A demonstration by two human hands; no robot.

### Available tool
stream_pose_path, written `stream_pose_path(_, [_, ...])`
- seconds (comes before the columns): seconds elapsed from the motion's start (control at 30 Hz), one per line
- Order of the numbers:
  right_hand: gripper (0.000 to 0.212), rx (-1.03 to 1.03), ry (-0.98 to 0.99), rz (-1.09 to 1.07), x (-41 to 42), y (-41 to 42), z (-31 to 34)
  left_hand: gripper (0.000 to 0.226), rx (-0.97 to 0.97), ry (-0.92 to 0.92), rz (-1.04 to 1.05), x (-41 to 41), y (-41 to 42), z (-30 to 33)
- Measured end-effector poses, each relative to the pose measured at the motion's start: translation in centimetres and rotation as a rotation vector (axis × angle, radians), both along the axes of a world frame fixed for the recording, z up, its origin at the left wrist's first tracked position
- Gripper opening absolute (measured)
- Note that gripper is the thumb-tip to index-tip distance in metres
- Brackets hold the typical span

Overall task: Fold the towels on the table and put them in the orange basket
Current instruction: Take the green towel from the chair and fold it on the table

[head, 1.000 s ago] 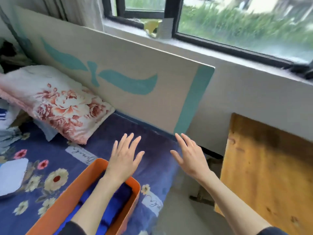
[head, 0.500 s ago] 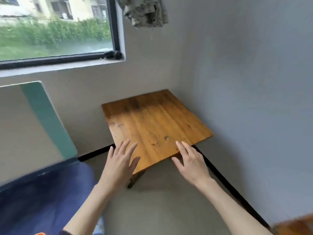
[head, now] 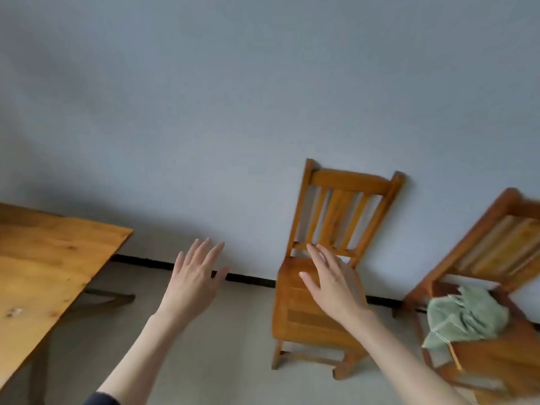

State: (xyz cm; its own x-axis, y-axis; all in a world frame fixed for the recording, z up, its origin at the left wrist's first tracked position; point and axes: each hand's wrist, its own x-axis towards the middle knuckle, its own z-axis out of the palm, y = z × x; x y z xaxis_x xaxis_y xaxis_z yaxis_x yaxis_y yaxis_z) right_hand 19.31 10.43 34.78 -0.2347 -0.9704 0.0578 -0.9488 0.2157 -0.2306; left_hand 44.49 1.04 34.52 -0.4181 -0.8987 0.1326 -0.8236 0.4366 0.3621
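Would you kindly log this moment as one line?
hands: left open, right open, both empty | green towel: crumpled on right chair | table: bare where visible

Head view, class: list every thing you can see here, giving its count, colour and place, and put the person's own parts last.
wooden table: one, honey brown, at the left edge, its visible top bare.
wooden chairs: two, orange brown; one against the wall in the middle, its seat bare; the other at the right edge, blurred.
green cloth: one, pale green, crumpled on the right chair's seat.
wall: one, pale blue grey, across the upper frame.
skirting strip: one, black, along the foot of the wall.
floor: pale grey, below.
left hand: one, fingers spread, holding nothing, raised in front of the wall.
right hand: one, fingers spread, holding nothing, in front of the middle chair.
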Motion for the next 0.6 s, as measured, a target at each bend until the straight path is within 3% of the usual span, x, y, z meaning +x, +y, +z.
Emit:
stream_pose_path(0.3, [0.060, 0.056, 0.001, -0.390, -15.6, 7.6, -0.8, 0.059, 0.043, -0.031, -0.490, -22.9, -0.2, -0.4])
stream_pose_path(0.6, [0.057, 0.121, 0.010, -0.662, -29.0, 9.2, -2.4, 0.053, 0.151, -0.019, -0.733, -40.4, -3.1, -4.3])
